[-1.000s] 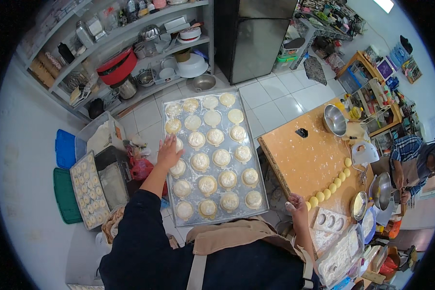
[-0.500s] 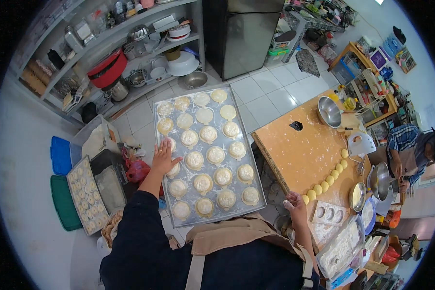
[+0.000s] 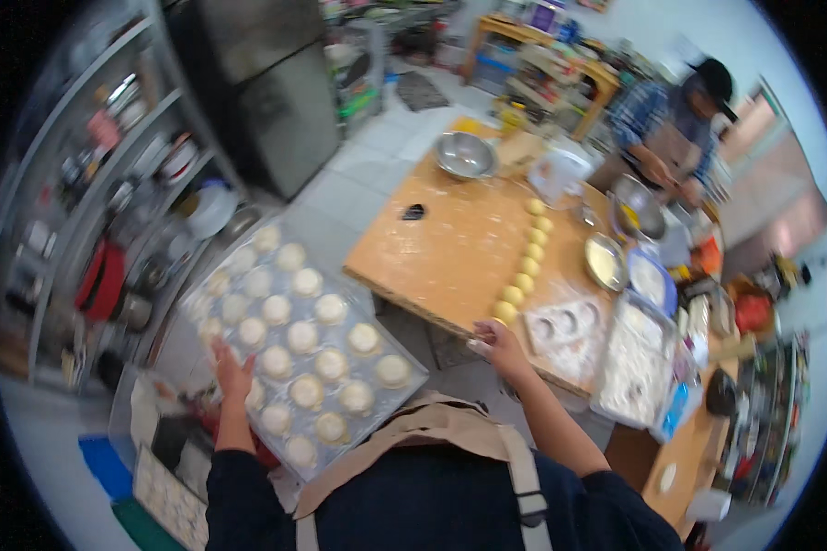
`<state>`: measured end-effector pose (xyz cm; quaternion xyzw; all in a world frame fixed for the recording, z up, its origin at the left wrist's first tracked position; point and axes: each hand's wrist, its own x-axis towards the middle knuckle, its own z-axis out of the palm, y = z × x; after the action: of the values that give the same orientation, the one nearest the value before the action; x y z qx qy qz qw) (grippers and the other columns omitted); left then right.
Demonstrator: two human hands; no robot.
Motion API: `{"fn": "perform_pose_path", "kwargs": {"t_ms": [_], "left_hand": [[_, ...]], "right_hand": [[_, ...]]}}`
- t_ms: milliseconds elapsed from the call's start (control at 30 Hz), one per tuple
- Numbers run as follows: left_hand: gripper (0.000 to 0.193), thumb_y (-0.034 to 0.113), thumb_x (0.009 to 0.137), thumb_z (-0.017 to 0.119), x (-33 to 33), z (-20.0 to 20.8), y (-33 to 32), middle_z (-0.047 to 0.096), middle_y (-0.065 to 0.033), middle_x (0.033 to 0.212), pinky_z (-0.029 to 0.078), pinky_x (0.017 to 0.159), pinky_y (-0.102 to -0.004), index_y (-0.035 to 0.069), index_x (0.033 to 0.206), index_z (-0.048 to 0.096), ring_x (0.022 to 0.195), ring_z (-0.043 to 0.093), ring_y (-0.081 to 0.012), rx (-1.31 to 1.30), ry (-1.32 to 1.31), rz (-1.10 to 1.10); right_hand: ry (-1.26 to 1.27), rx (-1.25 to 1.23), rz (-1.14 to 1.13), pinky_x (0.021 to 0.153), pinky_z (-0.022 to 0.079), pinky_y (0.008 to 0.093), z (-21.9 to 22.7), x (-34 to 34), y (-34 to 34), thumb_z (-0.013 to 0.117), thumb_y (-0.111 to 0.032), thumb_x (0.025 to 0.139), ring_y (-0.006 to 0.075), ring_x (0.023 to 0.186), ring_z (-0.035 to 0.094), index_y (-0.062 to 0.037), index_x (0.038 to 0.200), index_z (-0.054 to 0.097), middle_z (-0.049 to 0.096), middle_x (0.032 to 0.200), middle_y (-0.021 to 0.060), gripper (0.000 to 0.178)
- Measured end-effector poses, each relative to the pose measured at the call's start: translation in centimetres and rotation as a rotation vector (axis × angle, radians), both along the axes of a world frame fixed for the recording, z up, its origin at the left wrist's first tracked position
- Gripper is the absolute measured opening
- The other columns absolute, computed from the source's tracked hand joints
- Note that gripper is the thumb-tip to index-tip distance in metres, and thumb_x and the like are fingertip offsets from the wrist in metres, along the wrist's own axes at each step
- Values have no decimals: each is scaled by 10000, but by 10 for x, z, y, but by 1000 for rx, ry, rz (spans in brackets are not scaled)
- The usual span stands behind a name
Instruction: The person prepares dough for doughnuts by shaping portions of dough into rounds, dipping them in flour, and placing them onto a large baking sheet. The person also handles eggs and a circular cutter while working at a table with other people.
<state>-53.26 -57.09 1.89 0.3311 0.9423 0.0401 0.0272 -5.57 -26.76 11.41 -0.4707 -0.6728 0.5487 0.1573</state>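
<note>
A large metal tray (image 3: 390, 409) lies at the left, dusted with flour and carrying several round, pale dough pieces (image 3: 330, 309). My left hand (image 3: 232, 369) is over the tray's left side with its fingers apart, nothing in it. Beside the near edge of the wooden table (image 3: 432, 248), my right hand (image 3: 498, 351) has its fingers curled together. Something whitish shows at its fingertips, too blurred to tell from flour. Just past them begins a curved row of yellow dough balls (image 3: 528, 266). A floury white board with round hollows (image 3: 565, 323) sits right of the row.
A clear tub of flour (image 3: 634, 363) and a metal bowl of pale yellow mix (image 3: 605, 262) stand at the right. Another steel bowl (image 3: 467, 154) is at the table's far end. A person (image 3: 662, 138) works behind a mixing bowl (image 3: 639, 207). Shelves (image 3: 170, 119) line the left.
My view has swung right, so the tray now sits lower left and the table more central. My left hand has lifted from the dough pieces; my right hand stays near the row's end.
</note>
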Motion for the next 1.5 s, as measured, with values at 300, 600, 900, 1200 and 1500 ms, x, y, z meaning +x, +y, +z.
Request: {"fn": "perform_pose_path", "kwargs": {"t_ms": [300,600,900,1200,1500], "left_hand": [[901,480,862,579,115,-4,76,150,-147,1562,51,1128,-534,63,1505,104,1441,131,-310,349,55,-303],[916,445,851,600,254,13,179,179,-222,1535,74,1122,-511,10,1488,105,1415,165,-377,615,30,-683],[875,508,881,547,404,48,275,222,-228,1517,99,1109,-521,-6,1475,163,1398,213,-365,678,-60,-851],[895,530,870,548,443,35,274,232,-239,1507,136,1094,-521,-13,1470,165,1388,225,-382,549,-112,-901],[933,487,792,665,499,40,349,143,-244,1527,125,1133,-507,51,1473,199,1410,155,-402,152,-197,-1094]], "right_hand": [[-158,305,-367,944,445,363,-12,165,39,684,-173,831,300,1107,556,-31,1259,531,575,1217,168,476],[-448,363,-692,1016,391,402,-55,386,60,507,23,801,380,1180,504,4,1307,477,537,1245,262,508],[-733,307,159,936,446,409,-52,402,96,656,-108,748,362,1067,549,-31,1132,592,564,1107,219,397],[-390,303,-130,882,453,398,-56,466,76,723,-55,661,356,1002,548,-24,964,570,571,1002,177,341],[-594,180,-75,865,461,422,-32,450,63,633,31,671,356,1015,564,-60,1029,577,598,1007,171,374]]}}
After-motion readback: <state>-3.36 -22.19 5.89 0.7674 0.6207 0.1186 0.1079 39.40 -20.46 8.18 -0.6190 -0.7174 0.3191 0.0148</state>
